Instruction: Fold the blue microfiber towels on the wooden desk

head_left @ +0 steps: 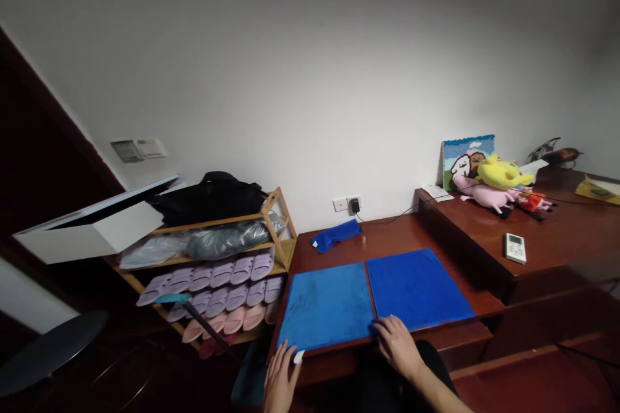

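A lighter blue cloth [327,306] lies flat on the reddish-brown desk [387,232]. Beside it on the right is a darker blue cloth [416,287], also flat, with a narrow gap between them. My left hand [281,374] touches the lighter cloth's front left corner, by a small white tag [299,357], its fingers apart. My right hand [397,343] rests at that cloth's front right corner, near the gap, with fingers bent; whether they pinch the edge is too small to tell. A crumpled blue piece of fabric [336,235] lies at the back of the desk.
On the left stands a wooden rack [283,219] with slippers [237,290], a black bag [213,199] and a white box [97,229]. A raised surface [465,226] at the right holds plush toys [498,174] and a white device [515,248]. A plugged adapter [355,205] is on the wall.
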The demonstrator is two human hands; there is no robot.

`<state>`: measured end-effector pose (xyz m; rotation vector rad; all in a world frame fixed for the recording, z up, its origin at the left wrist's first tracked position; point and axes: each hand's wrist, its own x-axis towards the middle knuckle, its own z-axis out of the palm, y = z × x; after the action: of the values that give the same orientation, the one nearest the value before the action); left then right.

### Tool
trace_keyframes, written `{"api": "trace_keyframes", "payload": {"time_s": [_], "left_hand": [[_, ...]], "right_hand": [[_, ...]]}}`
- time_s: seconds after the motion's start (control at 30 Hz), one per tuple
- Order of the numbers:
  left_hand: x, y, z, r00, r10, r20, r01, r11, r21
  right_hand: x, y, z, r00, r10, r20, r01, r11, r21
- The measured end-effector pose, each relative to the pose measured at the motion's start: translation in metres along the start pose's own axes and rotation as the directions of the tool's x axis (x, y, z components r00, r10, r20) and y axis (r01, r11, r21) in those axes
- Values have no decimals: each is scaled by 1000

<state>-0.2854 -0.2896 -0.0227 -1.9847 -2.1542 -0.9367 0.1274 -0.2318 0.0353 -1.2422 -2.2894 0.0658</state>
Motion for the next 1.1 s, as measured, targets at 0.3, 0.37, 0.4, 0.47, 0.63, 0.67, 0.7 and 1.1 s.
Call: {"api": "trace_keyframes", "payload": {"time_s": [0.3, 0.37, 0.4, 0.47, 0.63, 0.67, 0.7, 1.1], "left_hand": [[-2, -12, -35, 970, 218, -104, -197, 964, 176], [0, -11, -46, 965, 241, -100, -219, 956, 198], [2, -9, -53, 964, 248, -100, -225, 953, 202], [10, -3, -71, 960, 259, -108, -235, 952, 197], [47, 37, -143, 944, 260, -201, -243, 964, 106], [56, 50, -160, 946, 247, -211, -236, 969, 73], [64, 63, -178, 948, 240, -207, -237, 971, 39], [86, 235, -284, 845, 286, 452, -254, 958, -133]], "right_hand": [[11, -27, 43, 996, -93, -10, 92, 995, -45], [12, -28, 31, 992, -124, -8, 124, 992, -33], [15, -30, 21, 991, -135, -11, 135, 991, -13], [27, -33, -7, 990, -139, -27, 140, 989, 41], [68, -39, -103, 994, -79, -80, 89, 987, 132], [74, -38, -124, 992, -88, -95, 101, 984, 146], [79, -36, -146, 988, -103, -116, 121, 980, 160], [-4, 5, -346, 977, -205, -51, 211, 946, 245]]}}
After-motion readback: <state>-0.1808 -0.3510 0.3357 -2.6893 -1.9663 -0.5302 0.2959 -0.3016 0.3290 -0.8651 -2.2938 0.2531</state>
